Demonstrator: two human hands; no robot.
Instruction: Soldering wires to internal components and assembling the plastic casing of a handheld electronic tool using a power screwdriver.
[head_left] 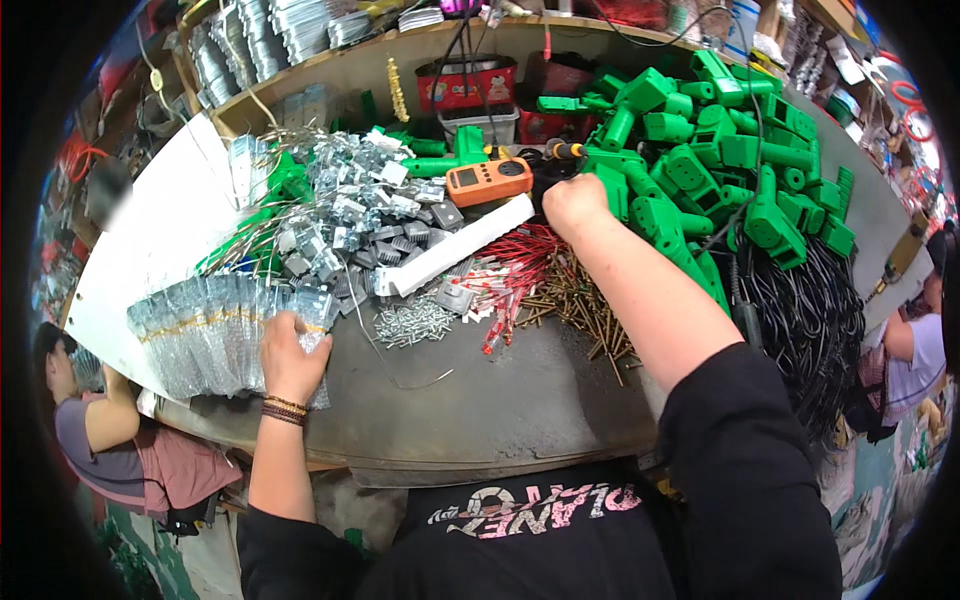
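Observation:
My left hand (290,360) is closed at the right end of a row of clear plastic packets (205,340) tied with a yellowish band, its thumb bent over the end packet. Reaching further out, my right hand (577,207) is closed between the orange handheld meter (490,182) and a heap of green plastic housings (690,170). Its fingertips are hidden, and what they hold cannot be made out. Close to that hand lie a white plastic strip (465,243), red wires (525,260) and a yellow-and-black tool handle (566,150).
Small metal parts (350,200) are heaped left of the meter. Loose screws (415,322) and long brass-coloured screws (590,310) lie nearer. Black cables (800,320) hang over the right edge. Red bins (465,85) stand behind. Other people (110,430) sit at both sides.

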